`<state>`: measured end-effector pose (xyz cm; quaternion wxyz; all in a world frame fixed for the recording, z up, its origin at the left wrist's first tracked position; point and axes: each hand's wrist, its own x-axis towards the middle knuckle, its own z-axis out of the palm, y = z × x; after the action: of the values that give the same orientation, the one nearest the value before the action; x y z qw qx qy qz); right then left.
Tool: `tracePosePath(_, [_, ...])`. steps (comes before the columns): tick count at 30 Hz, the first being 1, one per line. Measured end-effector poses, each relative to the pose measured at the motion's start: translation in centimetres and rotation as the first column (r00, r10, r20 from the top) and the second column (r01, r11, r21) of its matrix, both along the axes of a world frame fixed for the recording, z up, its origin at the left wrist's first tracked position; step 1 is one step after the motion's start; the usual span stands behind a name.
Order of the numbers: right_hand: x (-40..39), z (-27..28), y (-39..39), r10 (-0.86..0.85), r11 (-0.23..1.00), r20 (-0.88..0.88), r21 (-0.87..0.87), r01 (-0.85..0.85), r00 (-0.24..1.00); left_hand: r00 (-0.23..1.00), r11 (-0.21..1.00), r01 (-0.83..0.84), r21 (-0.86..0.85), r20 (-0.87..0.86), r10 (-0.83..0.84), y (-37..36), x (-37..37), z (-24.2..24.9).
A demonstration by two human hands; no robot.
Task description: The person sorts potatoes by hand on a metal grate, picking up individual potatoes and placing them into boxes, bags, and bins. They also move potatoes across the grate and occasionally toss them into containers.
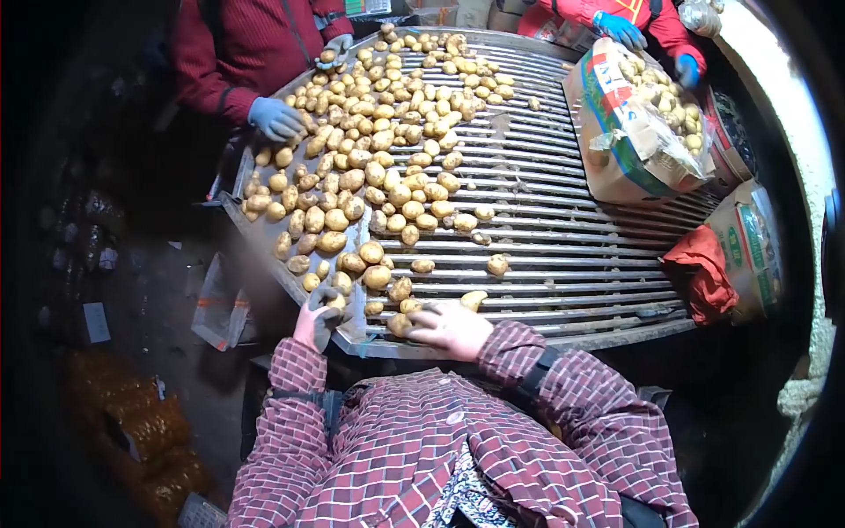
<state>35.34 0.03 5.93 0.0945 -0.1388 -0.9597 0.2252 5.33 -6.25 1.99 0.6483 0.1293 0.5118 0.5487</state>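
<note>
Potato (335, 302) clenched in left hand (317, 321) fingers; right hand (451, 328) fingers grasping potato at table (563, 264) edge.

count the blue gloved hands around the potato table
3. One blue gloved hand rests at the table's left edge among potatoes; two more, and, are at the open sack top right. Others may be hidden.

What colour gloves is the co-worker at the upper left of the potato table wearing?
Blue gloves, clearest in the head view, worn with a dark red ribbed sleeve.

Both hands (319, 319) (451, 327) touch potatoes (387, 158) on a slatted table (572, 255).
</note>
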Motion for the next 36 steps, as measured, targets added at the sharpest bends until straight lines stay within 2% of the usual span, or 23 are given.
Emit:
tracePosePath(1, [-1.3, -0.3, -0.1, 0.083, 0.991, 0.083, 0.097, -0.091, 0.993, 0.997, 0.999, 0.037, 0.026, 0.071, -0.039, -1.1, -2.2, -1.8])
tracePosePath(2, [-2.2, -2.6, -0.5, 0.121, 0.982, 0.073, 0.134, -0.130, 0.990, 0.993, 0.996, -0.084, 0.042, 0.088, 0.080, -1.6, -1.3, 0.7])
tracePosePath(6, [-4.7, -5.1, -0.1, 0.166, 0.969, 0.234, 0.141, -0.202, 0.958, 0.951, 0.969, -0.162, -0.187, -0.293, 0.103, -4.0, -2.2, 0.9])
tracePosePath(9, [-4.9, -3.7, 0.0, 0.050, 0.997, 0.293, 0.046, -0.066, 0.955, 0.816, 0.975, -0.164, -0.147, -0.576, 0.050, -4.4, -1.1, 0.1])
tracePosePath(10, [-4.9, -3.0, 0.1, -0.007, 1.000, 0.415, 0.009, 0.003, 0.910, 0.749, 0.981, -0.111, -0.162, -0.662, -0.025, -4.0, -1.2, -0.3])
tracePosePath(11, [-4.6, -3.9, -0.1, -0.041, 0.999, 0.391, 0.030, 0.032, 0.920, 0.431, 0.999, 0.016, -0.033, -0.902, -0.036, -3.2, -0.8, 0.0])
tracePosePath(12, [-4.2, -4.2, -0.1, -0.075, 0.997, 0.365, 0.052, 0.060, 0.928, 0.050, 0.983, 0.181, 0.038, -0.998, 0.029, -1.9, -0.2, 0.5])
tracePosePath(14, [-3.3, -4.2, 0.1, -0.120, 0.993, 0.407, 0.063, 0.103, 0.906, -0.140, 0.956, 0.211, -0.204, -0.974, -0.176, 0.6, 1.5, 1.4])
tracePosePath(16, [-2.9, -3.6, 0.2, -0.149, 0.989, 0.401, 0.058, 0.137, 0.904, -0.322, 0.764, 0.222, -0.606, -0.785, -0.529, 3.8, 3.1, 2.7])
tracePosePath(19, [-2.6, -3.4, 0.3, -0.225, 0.974, 0.378, 0.061, 0.219, 0.898, -0.463, 0.606, 0.106, -0.789, -0.578, -0.672, 7.5, 2.9, -1.5])
tracePosePath(21, [-2.5, -3.1, 1.0, -0.277, 0.958, 0.386, 0.046, 0.282, 0.880, -0.326, 0.689, 0.169, -0.704, -0.700, -0.635, 8.4, 1.6, -1.0])
tracePosePath(22, [-1.8, -2.5, 1.8, -0.293, 0.932, 0.395, -0.084, 0.352, 0.871, -0.227, 0.749, 0.212, -0.628, -0.777, -0.587, 8.2, 0.7, -0.1])
tracePosePath(23, [-1.3, -2.1, 2.0, -0.364, 0.898, 0.372, -0.105, 0.428, 0.854, 0.271, 0.875, 0.291, -0.387, -0.844, -0.463, 7.6, -1.5, -2.2])
tracePosePath(24, [-0.7, -2.0, 2.2, -0.433, 0.855, 0.350, -0.131, 0.501, 0.831, 0.705, 0.965, 0.230, -0.126, -0.662, -0.255, 7.2, -1.7, -0.7])
tracePosePath(25, [0.2, -4.1, 2.7, -0.492, 0.823, 0.144, -0.246, 0.513, 0.858, 0.956, 0.991, 0.118, -0.065, -0.264, -0.131, 5.3, -2.5, 1.3])
tracePosePath(26, [0.8, -3.9, 3.3, -0.603, 0.616, 0.179, -0.514, 0.597, 0.777, 0.982, 1.000, 0.003, 0.010, -0.191, -0.001, 3.6, -3.3, 1.6])
tracePosePath(28, [2.0, -1.6, 4.1, -0.699, 0.121, 0.232, -0.894, 0.432, 0.676, 0.988, 0.975, -0.138, 0.175, 0.088, 0.124, 0.0, -5.5, 2.0])
tracePosePath(30, [2.6, -0.9, 5.2, -0.695, -0.146, 0.257, -0.965, 0.218, 0.672, 0.948, 0.948, -0.293, 0.121, 0.166, 0.272, -4.8, -7.4, 1.2])
tracePosePath(31, [2.4, -0.8, 5.0, -0.695, -0.382, 0.347, -0.920, 0.086, 0.630, 0.932, 0.938, -0.335, 0.085, 0.178, 0.316, -6.9, -8.2, 0.8])
tracePosePath(32, [1.1, 1.3, 4.5, -0.720, -0.447, 0.354, -0.894, -0.009, 0.597, 0.914, 0.926, -0.375, 0.049, 0.190, 0.360, -8.9, -8.9, 0.1])
tracePosePath(34, [0.1, -3.6, 5.6, -0.619, -0.545, 0.340, -0.835, -0.075, 0.709, 0.856, 0.866, -0.482, -0.131, 0.139, 0.497, -12.4, -9.2, -0.4])
tracePosePath(35, [-3.4, 1.1, 4.1, -0.643, -0.522, 0.365, -0.852, -0.037, 0.673, 0.824, 0.831, -0.523, -0.189, 0.139, 0.550, -14.1, -9.3, -0.8])
tracePosePath(36, [-5.5, 0.9, 3.5, -0.533, -0.558, 0.387, -0.829, 0.031, 0.753, 0.788, 0.791, -0.560, -0.247, 0.136, 0.600, -16.1, -9.7, -1.4])
